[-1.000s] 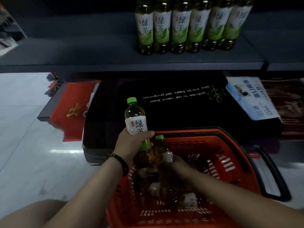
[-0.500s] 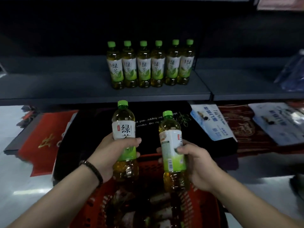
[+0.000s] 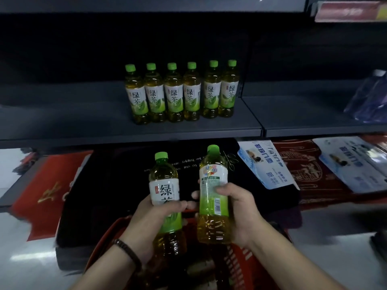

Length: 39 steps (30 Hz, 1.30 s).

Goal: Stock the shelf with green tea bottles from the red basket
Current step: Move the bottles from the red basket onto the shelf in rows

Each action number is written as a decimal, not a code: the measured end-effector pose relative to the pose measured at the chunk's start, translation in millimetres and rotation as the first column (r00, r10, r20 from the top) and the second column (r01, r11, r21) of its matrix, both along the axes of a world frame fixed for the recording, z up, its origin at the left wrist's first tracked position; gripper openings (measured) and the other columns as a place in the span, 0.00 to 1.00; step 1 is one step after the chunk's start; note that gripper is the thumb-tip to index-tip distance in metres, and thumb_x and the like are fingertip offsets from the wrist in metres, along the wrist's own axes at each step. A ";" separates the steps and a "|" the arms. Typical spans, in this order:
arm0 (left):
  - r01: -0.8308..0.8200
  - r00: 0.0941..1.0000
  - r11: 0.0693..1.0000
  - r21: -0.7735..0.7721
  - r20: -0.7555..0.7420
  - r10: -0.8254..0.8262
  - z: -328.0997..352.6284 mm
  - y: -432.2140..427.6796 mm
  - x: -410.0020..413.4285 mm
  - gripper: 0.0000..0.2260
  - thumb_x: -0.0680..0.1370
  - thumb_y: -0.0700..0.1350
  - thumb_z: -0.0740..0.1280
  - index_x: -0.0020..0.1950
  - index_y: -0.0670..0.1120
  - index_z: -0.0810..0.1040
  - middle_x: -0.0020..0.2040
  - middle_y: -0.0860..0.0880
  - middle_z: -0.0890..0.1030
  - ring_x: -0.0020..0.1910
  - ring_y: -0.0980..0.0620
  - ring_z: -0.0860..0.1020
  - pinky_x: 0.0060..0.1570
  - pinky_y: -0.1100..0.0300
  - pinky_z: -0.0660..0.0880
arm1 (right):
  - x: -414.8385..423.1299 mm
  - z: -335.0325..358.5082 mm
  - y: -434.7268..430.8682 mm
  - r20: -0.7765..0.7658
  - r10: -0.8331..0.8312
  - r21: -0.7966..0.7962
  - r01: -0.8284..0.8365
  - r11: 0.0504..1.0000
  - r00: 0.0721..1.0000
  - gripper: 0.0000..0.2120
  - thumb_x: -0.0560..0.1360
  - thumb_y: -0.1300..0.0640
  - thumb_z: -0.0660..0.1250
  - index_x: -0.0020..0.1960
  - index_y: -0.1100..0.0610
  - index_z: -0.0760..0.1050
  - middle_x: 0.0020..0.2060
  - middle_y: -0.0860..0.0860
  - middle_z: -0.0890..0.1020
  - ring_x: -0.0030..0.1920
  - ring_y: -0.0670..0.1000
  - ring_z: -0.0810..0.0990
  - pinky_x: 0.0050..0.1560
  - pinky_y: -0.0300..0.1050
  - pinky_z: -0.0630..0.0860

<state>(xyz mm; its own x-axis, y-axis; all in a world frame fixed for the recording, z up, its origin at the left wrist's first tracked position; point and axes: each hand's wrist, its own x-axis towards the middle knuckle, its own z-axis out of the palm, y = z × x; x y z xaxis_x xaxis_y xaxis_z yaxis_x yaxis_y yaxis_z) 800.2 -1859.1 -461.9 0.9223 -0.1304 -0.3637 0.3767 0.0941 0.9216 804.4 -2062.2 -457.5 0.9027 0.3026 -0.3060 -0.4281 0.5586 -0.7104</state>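
I see my left hand (image 3: 156, 218) wrapped around the middle of one green tea bottle (image 3: 165, 197), fingers curled across the front of its label, the bottle upright with its green cap on top and the printed characters facing me. My right hand (image 3: 240, 214) is closed on a second green tea bottle (image 3: 212, 191), thumb over the label, which shows its back side with a barcode; this bottle tilts slightly to the right. The two held bottles are just beside each other, not touching as far as I can tell, and both sit above the red basket (image 3: 247, 260), whose rim shows at the bottom edge of the view below my wrists. Inside the basket I make out more bottles lying down, dim and hard to count. A dark beaded bracelet (image 3: 127, 251) circles my left wrist. On the grey shelf (image 3: 83, 122) ahead, a row of six green tea bottles (image 3: 182, 93) stands upright, shoulder to shoulder, near the right end of that shelf panel and set back from its front edge. Below the shelf lie a black doormat (image 3: 125, 185) with white lettering, a red mat (image 3: 52, 189) on its left, and blue-and-white packaged goods (image 3: 266, 164) on its right.
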 end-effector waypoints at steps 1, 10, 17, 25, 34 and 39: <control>-0.011 1.000 1.000 -0.017 0.001 0.011 0.0 -0.2 1.1 0.23 0.67 0.44 0.80 0.60 0.42 0.82 0.54 0.38 0.87 0.51 0.38 0.86 0.48 0.46 0.83 | 1.1 -0.7 -1.8 -0.005 0.008 0.040 -0.008 0.999 1.000 0.27 0.67 0.55 0.69 0.63 0.65 0.82 0.50 0.63 0.85 0.47 0.63 0.85 0.48 0.54 0.81; -0.069 0.998 0.998 -0.007 -0.010 0.069 7.6 1.6 3.8 0.27 0.61 0.49 0.82 0.58 0.46 0.83 0.52 0.43 0.89 0.51 0.38 0.87 0.59 0.36 0.81 | 0.1 5.9 3.3 0.124 -0.133 -0.299 0.165 0.940 0.983 0.22 0.74 0.60 0.77 0.65 0.63 0.77 0.55 0.64 0.87 0.52 0.64 0.88 0.49 0.57 0.85; -0.032 0.999 0.999 -0.026 0.004 0.032 15.4 4.3 2.0 0.26 0.64 0.46 0.83 0.59 0.42 0.81 0.49 0.43 0.88 0.43 0.42 0.87 0.52 0.44 0.83 | -8.0 1.8 9.3 0.177 -0.060 -0.455 0.136 0.880 0.982 0.16 0.71 0.55 0.82 0.54 0.57 0.82 0.42 0.54 0.87 0.46 0.55 0.86 0.49 0.51 0.83; -0.012 1.000 1.000 -0.021 0.028 0.013 18.0 5.4 3.9 0.25 0.65 0.44 0.83 0.60 0.43 0.81 0.51 0.42 0.88 0.44 0.40 0.86 0.58 0.39 0.82 | 5.0 -1.5 8.1 0.152 0.020 -0.370 0.038 0.928 0.988 0.25 0.68 0.58 0.75 0.64 0.61 0.79 0.51 0.59 0.88 0.47 0.57 0.87 0.46 0.51 0.83; 0.043 0.997 0.995 -0.085 0.071 -0.037 33.8 31.8 18.9 0.25 0.73 0.40 0.78 0.69 0.51 0.78 0.61 0.44 0.87 0.59 0.40 0.86 0.60 0.38 0.81 | 16.0 14.2 21.9 0.271 0.017 -0.414 0.101 0.905 0.962 0.27 0.73 0.63 0.78 0.70 0.58 0.75 0.60 0.59 0.87 0.59 0.64 0.86 0.64 0.69 0.79; -0.005 0.986 1.000 0.027 0.166 0.000 50.7 69.9 39.3 0.22 0.73 0.40 0.78 0.66 0.51 0.81 0.59 0.47 0.88 0.59 0.45 0.86 0.64 0.42 0.80 | 45.7 42.4 48.0 0.379 0.033 -0.509 0.179 0.842 0.925 0.20 0.74 0.60 0.78 0.65 0.56 0.81 0.57 0.57 0.88 0.57 0.59 0.88 0.63 0.63 0.82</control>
